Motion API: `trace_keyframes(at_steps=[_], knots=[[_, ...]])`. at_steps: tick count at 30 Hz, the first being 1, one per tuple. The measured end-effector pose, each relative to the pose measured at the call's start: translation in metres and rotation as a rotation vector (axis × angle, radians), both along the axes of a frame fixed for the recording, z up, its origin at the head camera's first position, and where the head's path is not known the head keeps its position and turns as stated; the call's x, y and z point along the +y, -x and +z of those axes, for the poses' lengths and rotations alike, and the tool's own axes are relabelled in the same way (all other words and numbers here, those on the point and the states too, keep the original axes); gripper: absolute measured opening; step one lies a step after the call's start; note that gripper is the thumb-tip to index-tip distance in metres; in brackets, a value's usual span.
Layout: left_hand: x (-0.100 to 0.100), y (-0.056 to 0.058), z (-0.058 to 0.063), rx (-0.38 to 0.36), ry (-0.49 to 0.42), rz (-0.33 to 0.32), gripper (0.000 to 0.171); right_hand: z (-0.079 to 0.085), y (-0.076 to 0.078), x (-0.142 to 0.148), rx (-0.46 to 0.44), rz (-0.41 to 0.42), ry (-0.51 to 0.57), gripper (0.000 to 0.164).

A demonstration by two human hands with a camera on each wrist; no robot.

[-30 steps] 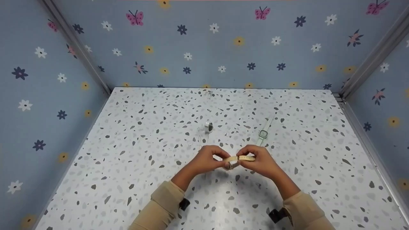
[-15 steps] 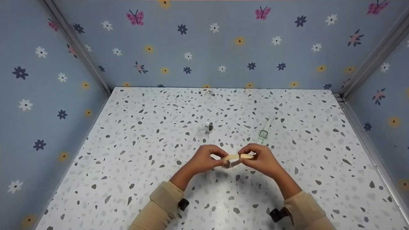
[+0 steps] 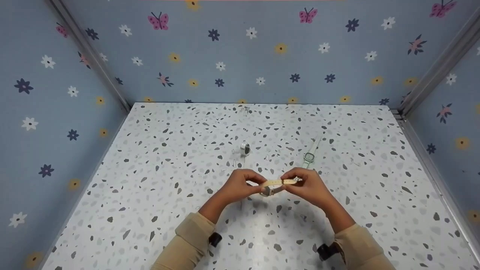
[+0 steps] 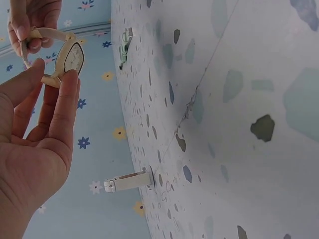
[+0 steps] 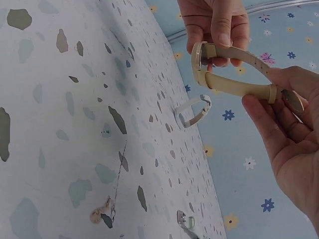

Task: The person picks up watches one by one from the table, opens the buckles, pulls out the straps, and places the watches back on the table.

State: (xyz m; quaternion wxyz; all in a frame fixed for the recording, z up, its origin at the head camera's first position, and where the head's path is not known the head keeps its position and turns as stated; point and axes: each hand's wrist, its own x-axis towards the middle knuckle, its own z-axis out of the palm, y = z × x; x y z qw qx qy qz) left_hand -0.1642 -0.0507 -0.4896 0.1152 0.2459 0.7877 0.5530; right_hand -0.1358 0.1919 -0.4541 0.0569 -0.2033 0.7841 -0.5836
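Observation:
A wristwatch (image 3: 276, 182) with a cream strap is held in the air between both hands, its strap bent into a loop. My left hand (image 3: 240, 186) pinches it at the case end; in the left wrist view the round pale dial (image 4: 74, 57) faces outward beside the thumb and fingers. With thumb and fingers, my right hand (image 3: 308, 188) grips the strap near its keeper loop (image 5: 272, 93), seen in the right wrist view. The buckle is partly hidden by the right fingers, so whether it is fastened cannot be told.
A white watch (image 3: 245, 149) stands on the speckled tabletop (image 3: 180, 161) beyond the left hand. Behind the right hand a pale green watch (image 3: 309, 157) lies stretched out. Flower-patterned walls (image 3: 243, 52) enclose the table at the back and sides.
Both hands have risen slightly with the watch. The right fingers have shifted a little along the strap, and a shiny metal bit now shows beside them.

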Motion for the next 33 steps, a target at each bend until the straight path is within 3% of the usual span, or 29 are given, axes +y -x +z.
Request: trace_keyframes(at_steps=[25,33], knots=[[-0.003,-0.001,-0.001,-0.076,-0.057,0.056,0.020,-0.001,-0.001,0.003,0.003,-0.047,0.042,0.016],[-0.006,-0.018,0.031,-0.092,-0.070,0.063,0.018,-0.002,-0.002,0.003,0.026,-0.098,0.028,0.016]])
